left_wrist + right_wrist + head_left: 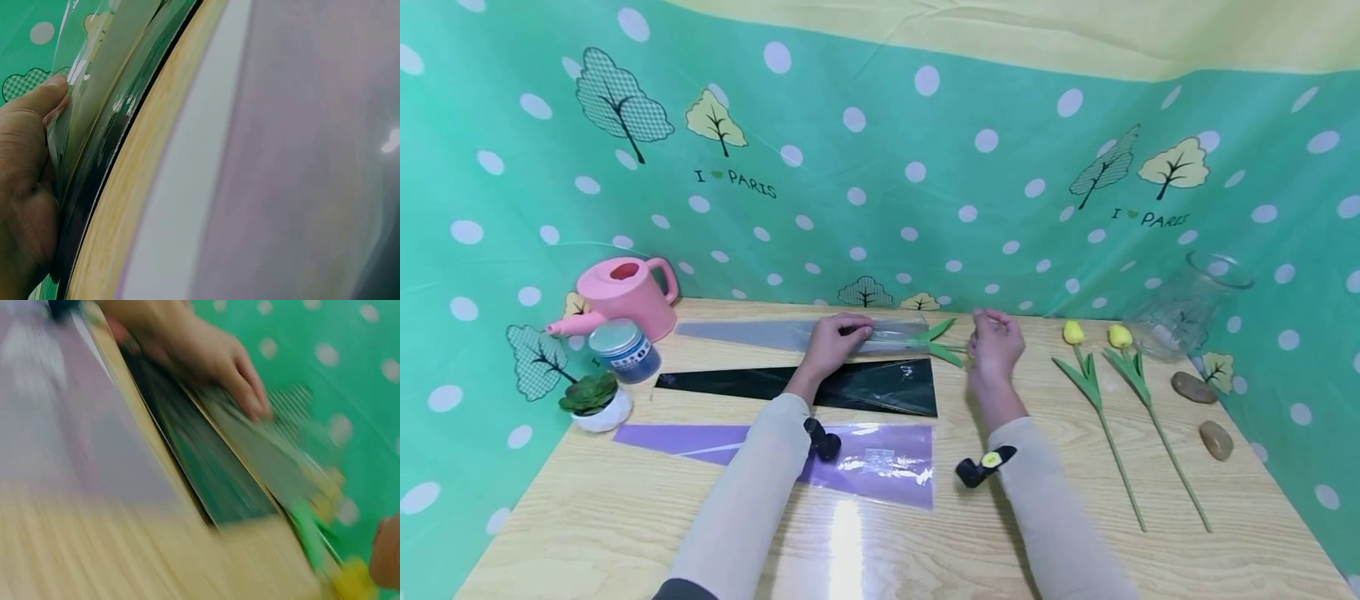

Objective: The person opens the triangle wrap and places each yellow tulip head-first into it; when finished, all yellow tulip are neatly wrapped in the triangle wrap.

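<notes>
My left hand [835, 342] pinches the upper layer of a clear tapered flower sleeve [745, 332] near its wide end, and the left wrist view shows the film lifted at the thumb. An artificial tulip [942, 342] lies partly in that sleeve, green leaves poking out. In the right wrist view its yellow bloom [355, 581] is blurred, right beside my right hand [996, 346]. That hand's fingers are raised and loosely bent, with nothing visible in them. Below the clear sleeve lie a black sleeve [880, 387] and a purple sleeve [880, 462], both flat.
Two yellow tulips [1105, 408] [1157, 417] lie at the right, near a glass vase [1180, 308] and two brown stones [1193, 387] [1216, 440]. At the left stand a pink watering can [632, 300], a blue jar [625, 350] and a potted succulent [598, 404]. Polka-dot cloth hangs behind.
</notes>
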Available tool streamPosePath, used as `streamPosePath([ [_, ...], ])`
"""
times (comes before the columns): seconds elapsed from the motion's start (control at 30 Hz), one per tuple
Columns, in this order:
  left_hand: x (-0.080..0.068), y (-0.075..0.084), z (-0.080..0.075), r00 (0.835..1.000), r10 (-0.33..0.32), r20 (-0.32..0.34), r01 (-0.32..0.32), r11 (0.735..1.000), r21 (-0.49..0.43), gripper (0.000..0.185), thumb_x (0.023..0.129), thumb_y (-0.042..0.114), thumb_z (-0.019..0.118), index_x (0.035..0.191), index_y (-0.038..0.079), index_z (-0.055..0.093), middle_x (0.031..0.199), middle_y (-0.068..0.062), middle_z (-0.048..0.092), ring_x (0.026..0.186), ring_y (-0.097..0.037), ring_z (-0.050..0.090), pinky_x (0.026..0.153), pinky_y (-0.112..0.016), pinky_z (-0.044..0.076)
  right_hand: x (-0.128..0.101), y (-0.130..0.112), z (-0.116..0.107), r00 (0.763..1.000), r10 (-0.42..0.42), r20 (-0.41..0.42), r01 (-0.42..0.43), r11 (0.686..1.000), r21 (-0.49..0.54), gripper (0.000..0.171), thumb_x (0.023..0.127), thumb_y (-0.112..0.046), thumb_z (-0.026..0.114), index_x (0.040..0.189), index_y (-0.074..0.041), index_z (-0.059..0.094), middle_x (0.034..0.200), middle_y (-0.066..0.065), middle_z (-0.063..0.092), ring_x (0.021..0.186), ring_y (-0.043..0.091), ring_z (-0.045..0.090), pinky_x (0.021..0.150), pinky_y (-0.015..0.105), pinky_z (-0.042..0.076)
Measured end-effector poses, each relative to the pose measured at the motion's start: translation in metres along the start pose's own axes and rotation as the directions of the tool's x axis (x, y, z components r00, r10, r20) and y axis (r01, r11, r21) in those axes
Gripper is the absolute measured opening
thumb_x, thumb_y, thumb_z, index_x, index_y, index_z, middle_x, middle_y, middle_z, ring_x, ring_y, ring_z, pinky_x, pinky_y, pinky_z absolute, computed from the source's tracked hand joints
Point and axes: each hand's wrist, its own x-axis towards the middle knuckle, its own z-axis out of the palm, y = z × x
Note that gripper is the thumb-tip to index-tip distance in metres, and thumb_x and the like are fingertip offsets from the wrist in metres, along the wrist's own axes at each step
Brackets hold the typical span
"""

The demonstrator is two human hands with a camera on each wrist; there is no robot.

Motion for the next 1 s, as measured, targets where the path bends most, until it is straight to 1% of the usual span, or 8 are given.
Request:
streamPosePath([
  [0.17, 0.0, -0.001, -0.001, 1.0, -0.005, -0.005, 0.005, 1.0, 0.004, 0.021, 0.099, 0.025, 0.072, 0.116, 0.017, 0.08, 0.128, -0.005, 0.073, 0.127, -0.027, 0.064, 0.112, -0.046, 0.05, 0.029, -0.016, -0.04, 0.988, -0.021, 0.156, 0.046, 0.986, -0.163, 0.021, 0.095, -0.009, 0.074, 0.113, -0.009, 0.064, 0.086, -0.005, 0.064, 0.074, 0.01, 0.057, 0.066, 0.022, 0.05],
  [0.3, -0.001, -0.003, 0.001, 1.0, -0.003, -0.001, 0.003, 1.0, 0.001, 0.021, 0.099, 0.024, 0.072, 0.117, 0.017, 0.08, 0.128, -0.006, 0.073, 0.126, -0.027, 0.065, 0.111, -0.046, 0.051, 0.045, -0.022, -0.069, 0.958, 0.026, 0.286, 0.084, 0.927, -0.365, 0.025, 0.098, -0.014, 0.072, 0.121, -0.011, 0.062, 0.1, -0.007, 0.064, 0.091, 0.009, 0.059, 0.082, 0.028, 0.052],
  [0.43, -0.003, -0.006, 0.002, 1.0, -0.001, -0.003, 0.001, 1.0, -0.002, 0.021, 0.099, 0.023, 0.072, 0.117, 0.016, 0.08, 0.128, -0.007, 0.073, 0.126, -0.027, 0.065, 0.111, -0.045, 0.051, 0.053, -0.026, -0.086, 0.898, 0.068, 0.435, 0.186, 0.837, -0.514, 0.028, 0.101, -0.013, 0.067, 0.127, -0.009, 0.061, 0.115, -0.005, 0.064, 0.103, 0.007, 0.06, 0.086, 0.027, 0.054],
  [0.57, -0.003, -0.005, 0.001, 1.0, 0.001, -0.01, -0.001, 1.0, -0.005, 0.02, 0.099, 0.022, 0.072, 0.116, 0.015, 0.08, 0.127, -0.008, 0.074, 0.126, -0.028, 0.065, 0.111, -0.046, 0.051, 0.056, -0.024, -0.092, 0.831, 0.116, 0.544, 0.272, 0.768, -0.58, 0.04, 0.102, -0.011, 0.063, 0.141, -0.002, 0.054, 0.134, 0.01, 0.06, 0.109, 0.007, 0.059, 0.086, 0.022, 0.054],
  [0.67, -0.002, -0.004, 0.001, 1.0, 0.008, -0.012, -0.008, 1.0, 0.004, 0.021, 0.098, 0.022, 0.072, 0.116, 0.015, 0.08, 0.127, -0.009, 0.074, 0.126, -0.029, 0.065, 0.112, -0.046, 0.051, 0.056, -0.019, -0.092, 0.799, 0.137, 0.585, 0.324, 0.721, -0.612, 0.047, 0.101, -0.009, 0.064, 0.146, -0.001, 0.05, 0.143, 0.021, 0.056, 0.111, 0.01, 0.058, 0.087, 0.017, 0.053],
  [0.87, -0.001, -0.002, 0.002, 1.0, 0.005, -0.002, -0.005, 1.0, 0.011, 0.021, 0.099, 0.024, 0.072, 0.117, 0.017, 0.08, 0.128, -0.007, 0.073, 0.126, -0.027, 0.065, 0.112, -0.045, 0.051, 0.056, -0.012, -0.09, 0.792, 0.118, 0.599, 0.441, 0.568, -0.695, 0.041, 0.1, -0.008, 0.065, 0.14, -0.006, 0.059, 0.135, 0.018, 0.061, 0.111, 0.02, 0.055, 0.089, 0.022, 0.049],
  [0.93, 0.0, -0.002, 0.002, 1.0, 0.004, -0.007, -0.004, 1.0, 0.011, 0.021, 0.099, 0.024, 0.072, 0.117, 0.017, 0.08, 0.128, -0.006, 0.074, 0.126, -0.027, 0.065, 0.112, -0.045, 0.051, 0.055, -0.012, -0.088, 0.798, 0.101, 0.594, 0.452, 0.55, -0.702, 0.037, 0.1, -0.009, 0.065, 0.136, -0.008, 0.062, 0.131, 0.017, 0.062, 0.11, 0.024, 0.056, 0.088, 0.028, 0.049],
  [1.0, 0.0, -0.002, 0.002, 1.0, 0.002, -0.007, -0.002, 1.0, 0.009, 0.021, 0.099, 0.024, 0.072, 0.117, 0.017, 0.08, 0.127, -0.006, 0.074, 0.126, -0.027, 0.065, 0.112, -0.045, 0.051, 0.054, -0.012, -0.087, 0.811, 0.087, 0.579, 0.444, 0.554, -0.705, 0.035, 0.1, -0.011, 0.065, 0.134, -0.009, 0.064, 0.129, 0.016, 0.063, 0.11, 0.025, 0.057, 0.088, 0.031, 0.05],
])
